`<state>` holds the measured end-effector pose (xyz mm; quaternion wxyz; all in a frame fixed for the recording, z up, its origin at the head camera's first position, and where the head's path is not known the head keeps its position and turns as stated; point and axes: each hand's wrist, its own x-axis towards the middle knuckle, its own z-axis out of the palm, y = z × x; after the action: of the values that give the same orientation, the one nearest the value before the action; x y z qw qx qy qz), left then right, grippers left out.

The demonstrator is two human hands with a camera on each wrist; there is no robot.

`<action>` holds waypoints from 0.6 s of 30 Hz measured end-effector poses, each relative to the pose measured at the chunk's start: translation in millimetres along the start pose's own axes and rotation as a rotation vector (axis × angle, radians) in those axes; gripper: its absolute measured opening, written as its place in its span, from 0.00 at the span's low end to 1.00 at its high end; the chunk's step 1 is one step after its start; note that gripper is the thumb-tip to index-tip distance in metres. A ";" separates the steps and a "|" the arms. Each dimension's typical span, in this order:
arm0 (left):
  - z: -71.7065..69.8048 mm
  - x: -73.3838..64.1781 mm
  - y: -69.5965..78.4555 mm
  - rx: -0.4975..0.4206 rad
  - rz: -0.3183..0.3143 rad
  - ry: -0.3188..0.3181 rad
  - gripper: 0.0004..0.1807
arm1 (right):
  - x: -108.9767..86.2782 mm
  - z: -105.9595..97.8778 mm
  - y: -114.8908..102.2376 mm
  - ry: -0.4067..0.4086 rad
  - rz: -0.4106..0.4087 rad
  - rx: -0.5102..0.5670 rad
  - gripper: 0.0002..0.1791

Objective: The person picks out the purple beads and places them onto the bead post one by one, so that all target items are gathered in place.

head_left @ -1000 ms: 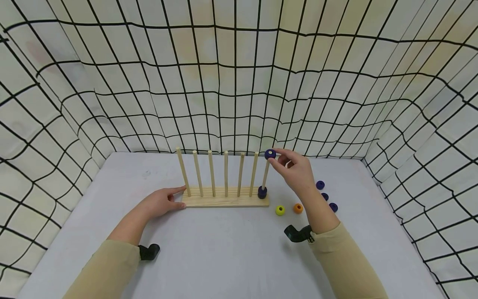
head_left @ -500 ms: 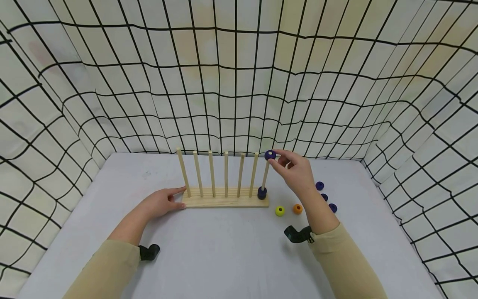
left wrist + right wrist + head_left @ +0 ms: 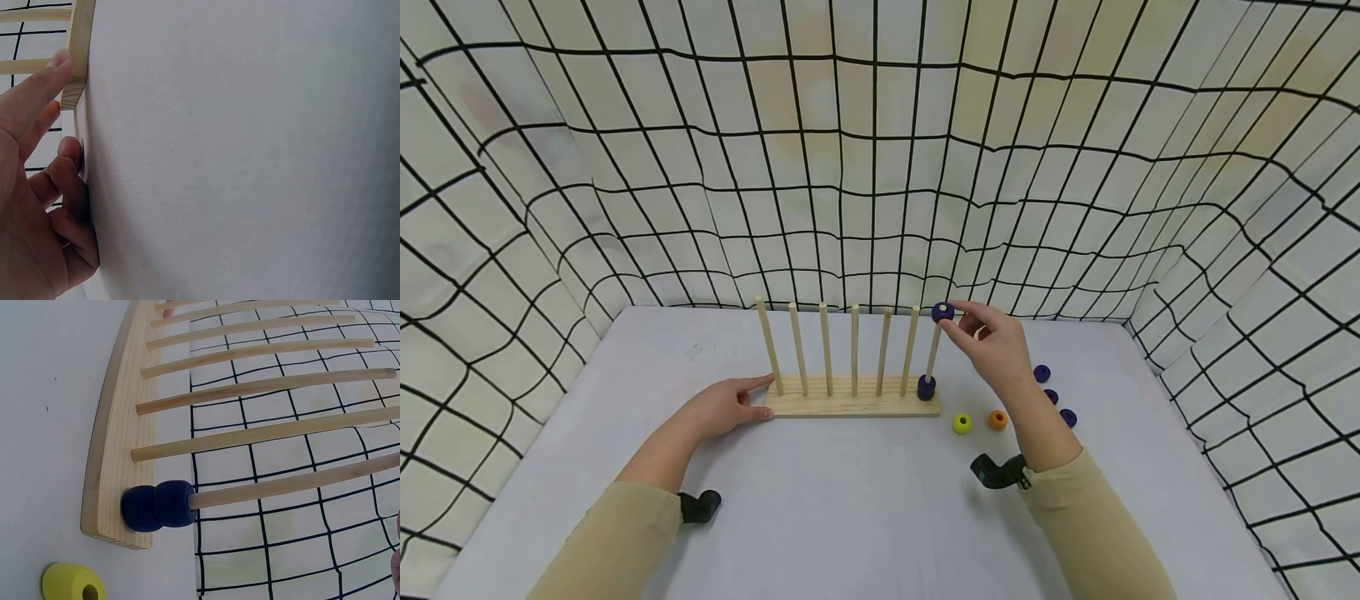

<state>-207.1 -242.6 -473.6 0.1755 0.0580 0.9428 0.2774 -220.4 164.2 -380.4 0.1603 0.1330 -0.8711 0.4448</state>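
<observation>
A wooden peg rack (image 3: 850, 407) with a row of upright pegs stands on the table. At its left end my left hand (image 3: 721, 407) grips the base between thumb and index finger; the left wrist view shows the thumb on the base (image 3: 78, 50) and the other fingers curled on the tabletop. My right hand (image 3: 996, 337) pinches a dark blue bead (image 3: 943, 312) at the top of the rightmost peg, where a pale spot shows in its hole. Two blue beads (image 3: 156, 505) sit stacked at the foot of that peg. The right wrist view leaves the held bead out of frame.
A yellow bead (image 3: 962, 423) and an orange bead (image 3: 997, 420) lie just right of the rack's front corner. Farther right, beside my right forearm, are three dark blue beads (image 3: 1068, 417). Black netting (image 3: 872, 192) over white sheeting walls in the table's back and sides.
Both hands keep their places, and the bead stays at the peg's top. Only a slight shift of the head view shows.
</observation>
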 end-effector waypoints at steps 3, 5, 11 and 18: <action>0.1 -0.1 -0.1 0.000 -0.001 -0.001 0.40 | -0.3 -0.2 0.0 0.005 -0.002 -0.006 0.19; 0.0 -0.1 -0.2 0.001 -0.002 0.000 0.40 | -0.6 -0.4 0.2 0.010 -0.001 -0.007 0.18; 0.2 -0.2 -0.2 0.003 -0.008 0.000 0.40 | -0.5 -0.7 1.7 0.022 -0.015 -0.002 0.18; 0.3 0.1 -0.4 0.005 -0.010 0.000 0.41 | 0.7 -0.2 4.0 0.026 -0.029 -0.010 0.18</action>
<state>-207.1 -242.8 -474.1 0.1768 0.0537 0.9438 0.2739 -222.6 166.6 -382.9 0.1788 0.1391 -0.8692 0.4396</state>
